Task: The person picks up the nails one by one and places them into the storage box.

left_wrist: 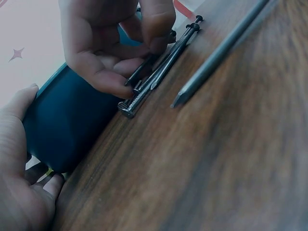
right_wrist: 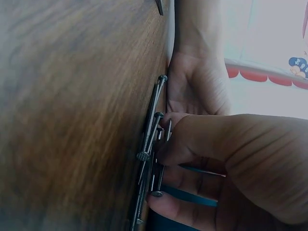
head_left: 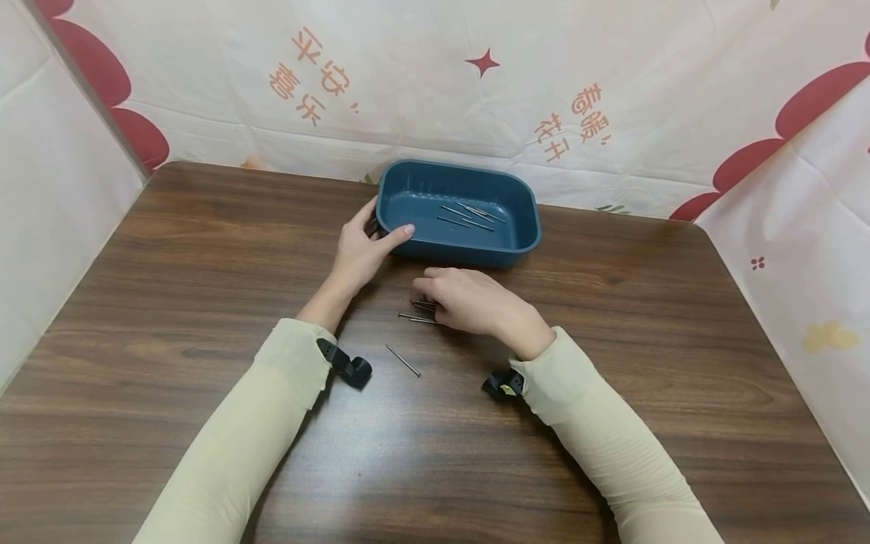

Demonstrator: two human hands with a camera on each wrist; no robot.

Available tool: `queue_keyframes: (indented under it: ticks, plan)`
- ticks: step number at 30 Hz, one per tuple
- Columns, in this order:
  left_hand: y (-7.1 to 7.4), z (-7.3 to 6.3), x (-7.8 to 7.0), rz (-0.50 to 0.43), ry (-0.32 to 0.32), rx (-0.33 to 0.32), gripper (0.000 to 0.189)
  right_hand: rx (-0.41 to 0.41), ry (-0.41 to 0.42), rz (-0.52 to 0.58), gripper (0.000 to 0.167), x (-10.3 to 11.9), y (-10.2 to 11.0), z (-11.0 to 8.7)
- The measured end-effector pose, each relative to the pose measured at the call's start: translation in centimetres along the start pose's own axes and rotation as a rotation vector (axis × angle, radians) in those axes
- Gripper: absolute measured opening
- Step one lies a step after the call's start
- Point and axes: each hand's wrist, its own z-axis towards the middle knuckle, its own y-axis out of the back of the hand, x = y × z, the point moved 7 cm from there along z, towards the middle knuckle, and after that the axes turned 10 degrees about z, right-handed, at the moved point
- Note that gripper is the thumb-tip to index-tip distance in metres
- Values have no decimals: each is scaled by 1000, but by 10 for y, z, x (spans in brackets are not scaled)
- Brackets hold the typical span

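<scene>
My left hand [head_left: 360,249] holds the left end of a blue plastic tray [head_left: 455,253], its thumb over the rim. In front of the tray, my right hand [head_left: 476,300] is low over a small pile of steel nails [left_wrist: 166,67]. Its thumb and fingers pinch a nail [right_wrist: 160,182], seen in the right wrist view; whether more than one is held I cannot tell. Part of the pile is hidden under the right hand in the head view. A single nail [head_left: 404,361] lies apart on the table, nearer to me. Several nails [head_left: 476,215] rest inside the tray.
The brown wood-grain table [head_left: 632,347] reaches to a white printed cloth [head_left: 435,83] behind the tray. Similar cloth hangs at both sides. A small black camera [head_left: 353,370] is strapped to the left wrist, another camera [head_left: 504,384] to the right.
</scene>
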Motion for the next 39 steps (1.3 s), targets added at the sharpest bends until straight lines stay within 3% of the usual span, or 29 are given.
queue_keyframes:
  ticks: [7,13,23,27,34,39]
  plan:
    - [0,1,3,15,-18,-10,83,0,-24,37,23,-4,4,-1]
    - [0,1,7,22,6,-4,84,-7,-47,76,23,-8,9,-4]
    - [1,2,6,10,-1,2,83,-76,14,227,32,-15,38,-13]
    - [-1,-1,0,-7,-8,12,81,-94,24,255,31,-22,49,-17]
    - [3,-15,-23,-11,-10,21,79,-93,17,245,30,-28,66,-19]
    - [6,-16,-24,8,-12,18,79,-78,1,244,30,-38,79,-13]
